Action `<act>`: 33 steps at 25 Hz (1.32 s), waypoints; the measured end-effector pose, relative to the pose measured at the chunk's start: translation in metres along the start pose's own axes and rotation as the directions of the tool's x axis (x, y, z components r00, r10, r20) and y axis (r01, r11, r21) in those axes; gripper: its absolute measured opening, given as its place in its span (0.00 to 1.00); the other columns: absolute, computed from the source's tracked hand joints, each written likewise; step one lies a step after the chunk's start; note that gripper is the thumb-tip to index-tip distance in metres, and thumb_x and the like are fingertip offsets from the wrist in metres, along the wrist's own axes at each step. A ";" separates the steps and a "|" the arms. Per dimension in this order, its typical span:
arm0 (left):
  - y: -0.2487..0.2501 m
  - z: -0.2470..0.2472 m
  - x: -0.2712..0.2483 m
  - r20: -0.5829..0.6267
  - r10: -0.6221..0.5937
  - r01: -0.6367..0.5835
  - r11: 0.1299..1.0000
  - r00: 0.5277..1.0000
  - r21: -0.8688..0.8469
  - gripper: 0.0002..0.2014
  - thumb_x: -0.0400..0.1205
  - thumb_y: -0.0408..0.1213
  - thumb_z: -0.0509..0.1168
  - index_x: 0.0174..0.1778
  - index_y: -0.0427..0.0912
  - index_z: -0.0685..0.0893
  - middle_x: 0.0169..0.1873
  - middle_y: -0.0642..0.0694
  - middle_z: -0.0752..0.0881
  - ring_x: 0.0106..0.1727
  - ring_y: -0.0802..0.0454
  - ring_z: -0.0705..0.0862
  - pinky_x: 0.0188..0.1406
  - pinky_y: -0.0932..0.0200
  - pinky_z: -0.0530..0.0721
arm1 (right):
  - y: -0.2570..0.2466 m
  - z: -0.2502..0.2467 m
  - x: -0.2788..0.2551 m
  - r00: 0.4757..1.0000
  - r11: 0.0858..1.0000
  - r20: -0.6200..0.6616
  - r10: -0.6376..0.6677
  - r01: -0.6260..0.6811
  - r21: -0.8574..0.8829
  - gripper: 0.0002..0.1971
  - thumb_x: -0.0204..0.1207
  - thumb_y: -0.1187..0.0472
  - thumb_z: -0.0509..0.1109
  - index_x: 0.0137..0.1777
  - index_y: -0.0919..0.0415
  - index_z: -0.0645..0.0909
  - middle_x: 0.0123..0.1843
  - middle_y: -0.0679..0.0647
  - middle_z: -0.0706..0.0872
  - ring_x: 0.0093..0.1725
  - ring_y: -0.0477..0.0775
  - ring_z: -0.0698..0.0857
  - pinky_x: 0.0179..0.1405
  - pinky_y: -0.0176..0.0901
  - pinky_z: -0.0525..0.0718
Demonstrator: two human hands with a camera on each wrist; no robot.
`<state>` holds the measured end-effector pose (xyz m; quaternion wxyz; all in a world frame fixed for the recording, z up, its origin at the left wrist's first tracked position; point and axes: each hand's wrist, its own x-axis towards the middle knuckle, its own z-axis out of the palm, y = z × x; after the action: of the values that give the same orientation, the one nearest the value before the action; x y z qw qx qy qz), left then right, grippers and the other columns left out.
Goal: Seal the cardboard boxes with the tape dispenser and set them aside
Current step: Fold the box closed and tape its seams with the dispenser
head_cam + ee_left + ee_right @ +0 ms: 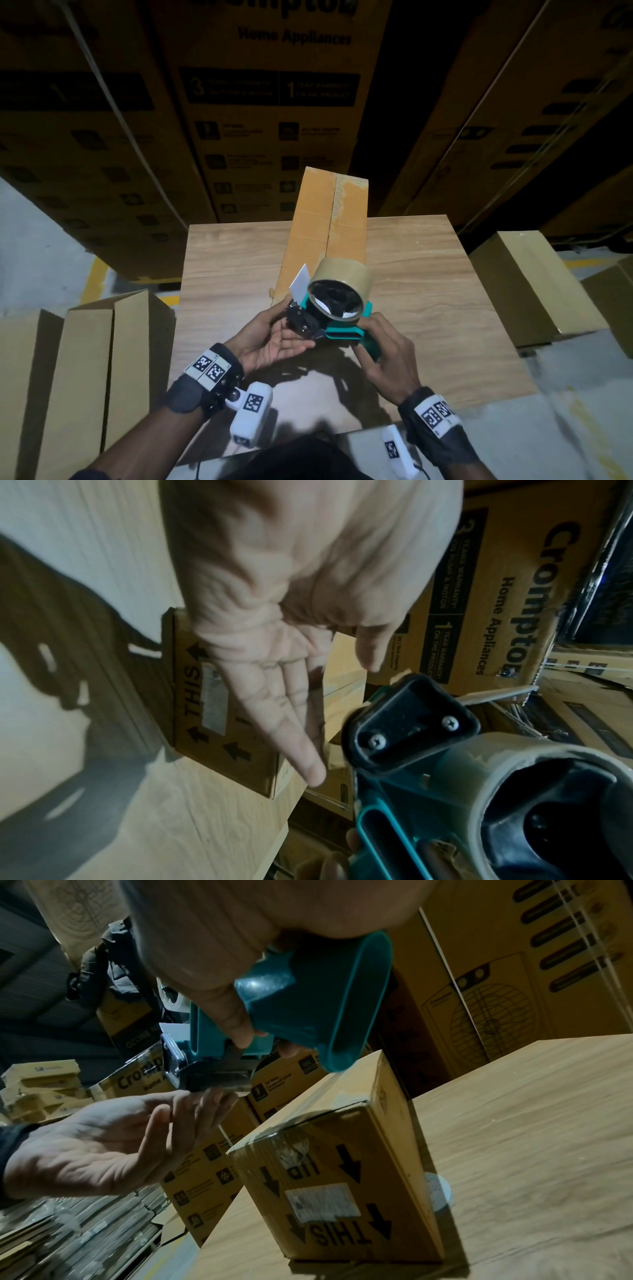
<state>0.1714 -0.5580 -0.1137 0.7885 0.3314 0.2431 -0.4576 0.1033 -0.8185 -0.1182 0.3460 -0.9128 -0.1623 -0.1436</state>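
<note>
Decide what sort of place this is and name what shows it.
Probably a warehouse or packing area: tall stacks of printed appliance cartons behind a wooden table, plain cardboard boxes on the concrete floor, and a tape dispenser held in the right hand.

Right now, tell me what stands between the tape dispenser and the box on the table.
Only the left hand: it lies open, palm up, under the front end of the tape dispenser, which the right hand grips by the handle. The box lies just beyond on the table, its top in plain view.
</note>
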 end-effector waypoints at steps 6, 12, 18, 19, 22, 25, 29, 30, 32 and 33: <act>-0.010 0.003 0.002 -0.117 0.075 -0.085 0.993 0.990 -0.083 0.24 0.81 0.26 0.63 0.73 0.20 0.72 0.37 0.21 0.89 0.26 0.38 0.91 0.21 0.53 0.90 | -0.006 0.003 0.000 0.999 0.999 -0.019 0.026 -0.025 0.025 0.17 0.71 0.68 0.78 0.58 0.56 0.84 0.51 0.44 0.84 0.45 0.45 0.84 0.38 0.31 0.80; -0.010 -0.004 0.007 -0.198 0.049 -0.046 0.999 0.979 0.022 0.14 0.88 0.27 0.62 0.65 0.20 0.80 0.45 0.19 0.89 0.31 0.37 0.93 0.29 0.51 0.92 | -0.001 0.004 -0.007 1.000 1.000 0.008 0.019 -0.020 0.024 0.20 0.71 0.67 0.77 0.63 0.53 0.84 0.56 0.44 0.86 0.48 0.46 0.87 0.39 0.46 0.87; -0.008 -0.006 -0.002 -0.237 0.114 -0.134 0.989 0.965 -0.067 0.22 0.74 0.20 0.68 0.65 0.27 0.83 0.44 0.21 0.89 0.31 0.37 0.93 0.28 0.50 0.92 | -0.002 0.003 -0.006 1.000 0.999 0.022 0.020 -0.021 0.030 0.18 0.73 0.65 0.76 0.63 0.52 0.83 0.57 0.44 0.86 0.49 0.46 0.86 0.39 0.46 0.87; -0.006 -0.006 0.000 -0.247 0.131 -0.154 0.985 0.960 -0.078 0.21 0.77 0.21 0.66 0.68 0.27 0.83 0.44 0.21 0.89 0.31 0.38 0.93 0.27 0.50 0.92 | -0.002 0.002 -0.006 0.999 0.999 0.022 0.023 -0.024 0.035 0.18 0.73 0.65 0.76 0.63 0.52 0.83 0.57 0.45 0.86 0.49 0.46 0.86 0.39 0.46 0.87; -0.001 -0.005 0.000 -0.257 0.134 -0.162 0.983 0.957 -0.088 0.22 0.79 0.28 0.68 0.69 0.24 0.81 0.43 0.25 0.90 0.32 0.38 0.93 0.28 0.49 0.93 | -0.004 0.002 -0.005 1.000 0.999 0.013 0.022 -0.022 0.045 0.21 0.71 0.68 0.78 0.62 0.51 0.83 0.55 0.44 0.85 0.48 0.45 0.86 0.40 0.41 0.86; 0.001 -0.002 -0.004 -0.218 0.121 -0.139 0.988 0.968 -0.067 0.22 0.78 0.40 0.75 0.62 0.27 0.84 0.49 0.25 0.89 0.33 0.38 0.93 0.30 0.47 0.93 | -0.004 0.001 -0.004 1.000 0.999 0.007 0.022 -0.022 0.048 0.22 0.71 0.69 0.78 0.62 0.51 0.82 0.55 0.44 0.85 0.49 0.44 0.86 0.40 0.39 0.86; -0.001 -0.014 0.002 -0.257 0.116 -0.141 0.987 0.959 -0.079 0.17 0.82 0.24 0.67 0.66 0.21 0.81 0.45 0.21 0.90 0.32 0.38 0.93 0.29 0.51 0.93 | -0.002 0.001 -0.006 0.999 0.999 0.016 0.028 -0.028 0.045 0.20 0.72 0.68 0.78 0.63 0.52 0.83 0.56 0.44 0.86 0.50 0.44 0.86 0.42 0.42 0.87; -0.002 -0.017 0.004 -0.274 0.121 -0.143 0.988 0.954 -0.062 0.14 0.85 0.22 0.63 0.65 0.21 0.82 0.45 0.21 0.89 0.33 0.38 0.93 0.30 0.52 0.93 | -0.002 0.001 -0.006 0.999 0.998 0.016 0.029 -0.030 0.054 0.20 0.72 0.68 0.78 0.63 0.52 0.83 0.56 0.44 0.86 0.51 0.43 0.86 0.43 0.41 0.87; -0.004 -0.021 0.006 -0.290 0.140 -0.148 0.989 0.947 -0.006 0.10 0.86 0.21 0.62 0.58 0.20 0.85 0.46 0.20 0.89 0.33 0.39 0.93 0.34 0.52 0.92 | -0.003 0.001 -0.006 0.999 0.998 0.026 0.034 -0.035 0.061 0.20 0.72 0.69 0.79 0.62 0.53 0.84 0.56 0.43 0.86 0.51 0.43 0.86 0.43 0.37 0.86; -0.005 -0.022 0.007 -0.298 0.162 -0.161 0.987 0.941 0.028 0.10 0.86 0.21 0.63 0.53 0.20 0.88 0.45 0.20 0.89 0.32 0.41 0.93 0.34 0.53 0.91 | -0.003 0.001 -0.005 0.999 0.998 0.037 0.038 -0.040 0.052 0.20 0.72 0.68 0.80 0.62 0.53 0.84 0.56 0.43 0.86 0.50 0.43 0.86 0.44 0.34 0.85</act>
<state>0.1681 -0.5474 -0.1347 0.7767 0.4170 0.3311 -0.3364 0.0981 -0.8170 -0.1187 0.3699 -0.9087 -0.1545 -0.1163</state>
